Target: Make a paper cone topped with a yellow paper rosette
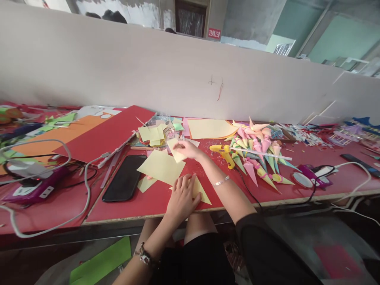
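Note:
My left hand (181,194) lies on a pale yellow paper piece (203,193) at the table's front edge, its fingers stretched out over it. Farther back, my right hand (187,149) has its fingers bent at a small cream paper piece (175,149), which looks pinched between them; the thumb side is partly hidden. Between and left of my hands is a larger pale yellow sheet (162,165), overlapping a smaller yellow piece (146,183). Behind the right hand is a pile of small yellow paper squares (154,134).
A black phone (124,178) lies to the left. On the right are a yellow glue gun (224,152) and several pastel paper cones (258,146). Purple power strips (44,184) with white cables and a red card sheet (109,132) occupy the red table. A white partition (178,79) stands behind.

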The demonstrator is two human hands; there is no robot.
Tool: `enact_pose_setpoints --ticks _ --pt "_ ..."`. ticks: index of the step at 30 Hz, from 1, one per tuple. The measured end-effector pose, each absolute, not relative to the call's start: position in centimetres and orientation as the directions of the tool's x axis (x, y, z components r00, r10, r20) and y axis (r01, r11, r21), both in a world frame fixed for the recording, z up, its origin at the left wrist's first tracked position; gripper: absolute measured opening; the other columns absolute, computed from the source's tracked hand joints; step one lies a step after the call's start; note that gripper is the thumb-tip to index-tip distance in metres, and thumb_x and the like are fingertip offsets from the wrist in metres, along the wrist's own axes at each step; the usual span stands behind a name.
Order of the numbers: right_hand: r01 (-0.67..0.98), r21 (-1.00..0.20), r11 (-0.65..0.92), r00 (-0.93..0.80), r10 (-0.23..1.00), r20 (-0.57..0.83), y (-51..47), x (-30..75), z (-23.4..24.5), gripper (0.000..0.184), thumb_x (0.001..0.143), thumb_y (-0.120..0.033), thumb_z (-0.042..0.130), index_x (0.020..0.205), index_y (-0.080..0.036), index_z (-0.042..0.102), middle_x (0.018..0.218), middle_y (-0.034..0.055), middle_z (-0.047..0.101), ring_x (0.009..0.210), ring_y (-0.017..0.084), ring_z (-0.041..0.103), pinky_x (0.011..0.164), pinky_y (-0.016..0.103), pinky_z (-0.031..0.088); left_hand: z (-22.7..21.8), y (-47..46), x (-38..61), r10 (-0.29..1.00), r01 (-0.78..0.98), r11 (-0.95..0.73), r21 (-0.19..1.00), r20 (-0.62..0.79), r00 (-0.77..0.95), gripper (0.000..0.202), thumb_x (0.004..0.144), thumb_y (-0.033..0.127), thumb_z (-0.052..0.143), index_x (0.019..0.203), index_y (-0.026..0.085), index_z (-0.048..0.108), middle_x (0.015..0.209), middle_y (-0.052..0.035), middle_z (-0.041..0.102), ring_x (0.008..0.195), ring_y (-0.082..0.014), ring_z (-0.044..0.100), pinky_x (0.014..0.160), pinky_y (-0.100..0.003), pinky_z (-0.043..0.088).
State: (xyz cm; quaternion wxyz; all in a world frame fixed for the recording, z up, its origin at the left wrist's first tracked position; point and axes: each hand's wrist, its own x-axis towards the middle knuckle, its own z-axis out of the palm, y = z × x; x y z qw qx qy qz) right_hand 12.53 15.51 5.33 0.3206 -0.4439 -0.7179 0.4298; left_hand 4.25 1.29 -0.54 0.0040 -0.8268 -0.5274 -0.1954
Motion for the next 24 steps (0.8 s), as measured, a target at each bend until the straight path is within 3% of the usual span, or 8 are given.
enact_pose_setpoints --ticks 4,8,13,16,20,22,24 --pt "0.353 -0.909 0.224 -0.274 0.953 0.129 20.7 7.9 5.8 0.029 0.078 -0.01 0.036 0.099 -0.018 0.053 0.098 0.0031 0.055 0.091 0.013 0.05 0.076 0.026 0.042 -0.5 1.2 4.1 0.894 0.875 -0.409 0.261 0.309 0.325 0.057 0.074 0.038 0.046 0.124 0.012 0.037 0.109 -0.0111 0.05 0.103 -0.0257 0.042 0.092 -0.042 0.03" --pt "0.368 -0.912 0.184 -0.22 0.97 0.106 21.2 7.8 5.4 0.032 0.079 -0.013 0.04 0.11 -0.017 0.046 0.111 0.0076 0.049 0.103 0.016 0.045 0.086 0.031 0.038 -0.4 1.1 4.1 0.898 0.868 -0.407 0.284 0.296 0.324 0.065 0.069 0.04 0.051 0.125 0.012 0.034 0.111 -0.0113 0.05 0.105 -0.0264 0.041 0.094 -0.042 0.027" --pt "0.365 -0.91 0.197 -0.316 0.946 0.078 16.7 12.4 4.7 0.025 0.08 -0.014 0.039 0.101 -0.015 0.052 0.097 0.0061 0.056 0.085 0.014 0.054 0.077 0.029 0.044 -0.6 1.2 3.9 0.883 0.831 -0.457 0.318 0.275 0.38 0.068 0.069 0.04 0.053 0.128 0.013 0.031 0.114 -0.0121 0.047 0.105 -0.028 0.039 0.09 -0.044 0.029" --pt "0.305 -0.896 0.322 -0.489 0.86 0.143 12.4 15.9 5.1 0.027 0.079 -0.009 0.035 0.094 -0.018 0.056 0.092 0.0028 0.059 0.088 0.011 0.055 0.081 0.027 0.043 -0.7 1.5 3.5 0.882 0.781 -0.47 0.411 0.263 0.392 0.06 0.072 0.028 0.05 0.127 0.015 0.031 0.112 -0.0111 0.046 0.103 -0.0261 0.039 0.087 -0.042 0.032" --pt "0.365 -0.739 0.567 -0.669 0.711 0.215 6.7 19.8 5.7 0.05 0.071 0.003 0.029 0.108 -0.021 0.051 0.108 0.003 0.055 0.103 0.011 0.049 0.092 0.03 0.038 -0.2 1.9 2.5 0.85 0.612 -0.513 0.602 0.257 0.459 0.061 0.071 0.009 0.044 0.128 0.018 0.026 0.093 -0.0051 0.05 0.087 -0.0176 0.045 0.079 -0.033 0.038" --pt "0.432 -0.622 0.653 -0.72 0.665 0.198 4.5 21.0 5.8 0.057 0.068 0.003 0.033 0.117 -0.022 0.044 0.118 0.0038 0.049 0.114 0.013 0.04 0.098 0.033 0.033 0.3 1.9 2.1 0.817 0.512 -0.541 0.667 0.272 0.509 0.049 0.071 0.006 0.044 0.118 0.019 0.04 0.082 -0.0018 0.049 0.078 -0.0149 0.045 0.075 -0.029 0.04" --pt "0.452 -0.542 0.709 -0.766 0.62 0.172 2.8 22.0 5.4 0.061 0.069 0.001 0.037 0.127 -0.02 0.033 0.132 0.0065 0.036 0.123 0.014 0.029 0.101 0.033 0.03 0.7 1.9 1.9 0.788 0.421 -0.559 0.714 0.301 0.537 0.026 0.074 0.009 0.045 0.095 0.019 0.055 0.078 -0.0014 0.048 0.077 -0.0143 0.045 0.072 -0.027 0.04"
